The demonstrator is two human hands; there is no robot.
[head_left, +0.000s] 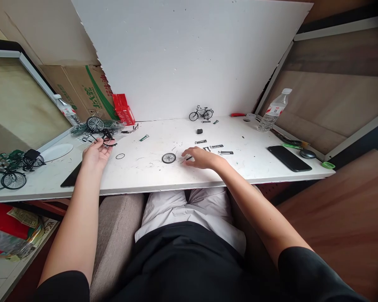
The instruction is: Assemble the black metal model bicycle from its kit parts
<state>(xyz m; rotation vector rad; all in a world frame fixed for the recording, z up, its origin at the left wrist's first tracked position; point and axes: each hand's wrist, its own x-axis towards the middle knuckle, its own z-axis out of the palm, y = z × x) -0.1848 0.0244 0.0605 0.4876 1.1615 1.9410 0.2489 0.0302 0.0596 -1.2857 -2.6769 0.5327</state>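
Note:
My left hand (97, 153), at the left of the table, is closed on a black toy bicycle frame (106, 135). A spoked wheel (95, 123) shows just above it; whether that wheel is joined to the frame I cannot tell. My right hand (200, 158) is low over the middle of the table, thumb and fingers curled around a small thin black part (189, 158), mostly hidden. Just left of those fingertips lies a loose spoked wheel (169, 158). A thin black ring (120, 156) rests between the two hands.
Several small black parts (216, 146) lie beyond my right hand. A finished-looking toy bicycle (201, 113) stands at the back, green ones (9, 172) at far left. A phone (289, 158), a water bottle (274, 111) and a mouse (307, 154) occupy the right side.

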